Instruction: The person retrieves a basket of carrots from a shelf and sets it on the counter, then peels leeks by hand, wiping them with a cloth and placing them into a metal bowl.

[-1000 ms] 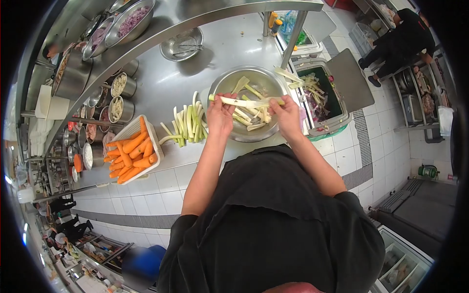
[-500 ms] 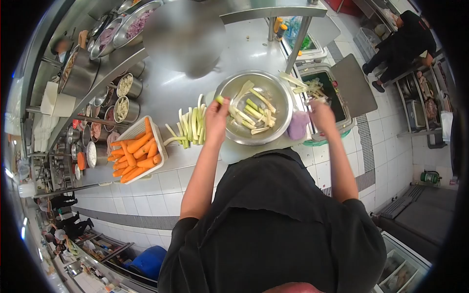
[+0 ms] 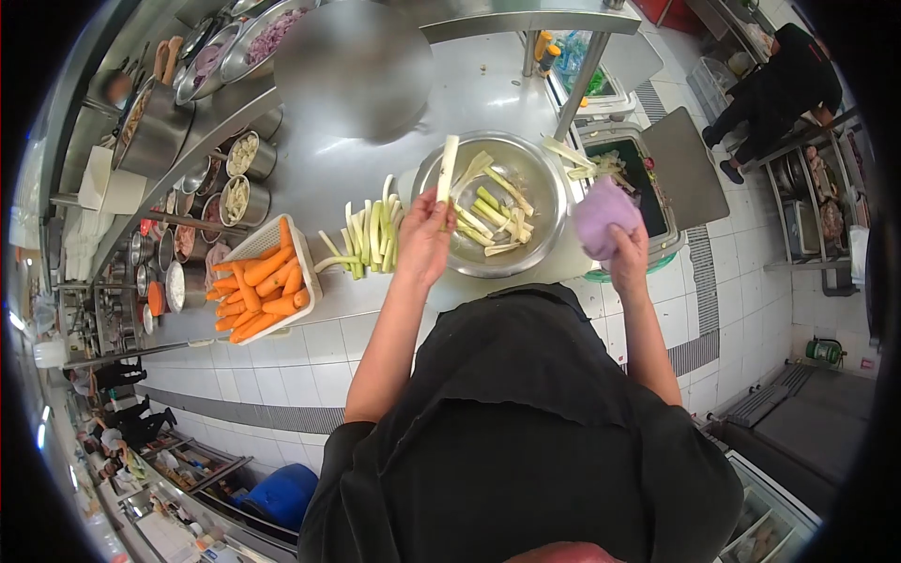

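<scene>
My left hand (image 3: 427, 235) is closed on a pale leek stalk (image 3: 450, 167), which stands up from the fingers at the left rim of a steel bowl (image 3: 554, 230). Leek pieces (image 3: 487, 208) lie inside that bowl. To the right of it, my right hand (image 3: 629, 258) grips a purple cloth (image 3: 605, 218) near the waste bin. Left of my left hand, a bunch of leek stalks (image 3: 374, 235) rests on the steel table (image 3: 338, 174).
A white basket of carrots (image 3: 310, 281) stands at the left. Pots of food line the far left. A bin (image 3: 648, 150) with trimmings is at the right. A shelf rail (image 3: 526, 21) crosses above the table. A person (image 3: 784, 84) stands at the upper right.
My right hand has left the stalk, gone right and taken hold of the purple cloth, now lifted. The stalk has turned from level to upright in my left hand.
</scene>
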